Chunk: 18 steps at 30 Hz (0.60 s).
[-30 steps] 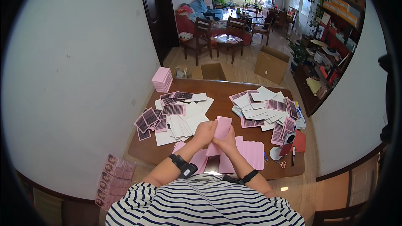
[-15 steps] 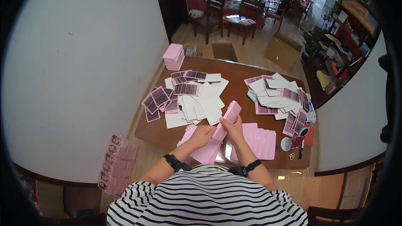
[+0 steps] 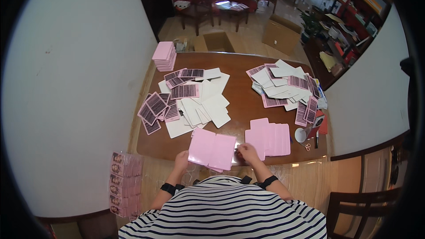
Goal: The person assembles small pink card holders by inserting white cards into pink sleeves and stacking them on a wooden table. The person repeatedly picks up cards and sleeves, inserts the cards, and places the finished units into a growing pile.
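Note:
Near the table's front edge, my left hand [image 3: 181, 160] grips the left side of a pink folder-like sheet [image 3: 225, 147]. It lies spread with a crease down its middle, and more pink edges show beneath it. My right hand [image 3: 249, 154] is just beyond its right edge, fingers curled together; whether a small thing is pinched there is too small to see. To the right lies an overlapping row of flat pink sheets [image 3: 276, 139]. Beyond my left hand spreads a loose heap of white cards [image 3: 214, 97] with pink-bordered dark-striped cards [image 3: 155, 105].
Another mixed card heap [image 3: 283, 84] covers the table's [image 3: 241, 93] right side. A pink stack [image 3: 164, 55] stands at the far left corner. Scissors [image 3: 307, 147], a black pen [image 3: 317, 141] and a white round object [image 3: 301, 133] lie right. Wrapped pink packs [image 3: 126, 183] are beside the table.
The pink piece, earlier held folded up between both hands, now lies spread flat. My right hand has moved off it to the right edge; my left has moved to its left side. The view has shifted.

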{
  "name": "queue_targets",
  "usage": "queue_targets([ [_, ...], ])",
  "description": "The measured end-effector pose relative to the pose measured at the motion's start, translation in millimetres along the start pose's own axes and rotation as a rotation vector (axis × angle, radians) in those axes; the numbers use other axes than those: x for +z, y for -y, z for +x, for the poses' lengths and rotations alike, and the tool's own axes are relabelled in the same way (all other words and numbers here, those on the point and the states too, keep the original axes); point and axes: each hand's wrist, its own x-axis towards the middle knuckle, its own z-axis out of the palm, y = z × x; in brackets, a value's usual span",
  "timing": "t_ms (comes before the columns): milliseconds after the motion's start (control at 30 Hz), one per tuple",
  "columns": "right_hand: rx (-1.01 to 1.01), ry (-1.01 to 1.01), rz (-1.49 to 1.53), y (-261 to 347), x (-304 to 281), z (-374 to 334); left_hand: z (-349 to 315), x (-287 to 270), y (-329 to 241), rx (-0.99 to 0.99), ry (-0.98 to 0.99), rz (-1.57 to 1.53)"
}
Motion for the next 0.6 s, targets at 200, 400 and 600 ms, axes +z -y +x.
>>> queue_targets([
  [200,0.019,-0.872,-0.712,-6.9,-51.3,-44.3,-5.9,0.2,-24.6,0.484,-0.423,0.938],
  [400,0.103,-0.375,-0.59,-19.5,-84.8,-41.0,-18.5,70.5,-84.6,0.759,-0.336,1.049],
  [600,-0.337,-0.237,-0.018,22.2,-87.1,-53.6,-19.0,228.9,-131.4,0.183,0.472,0.589],
])
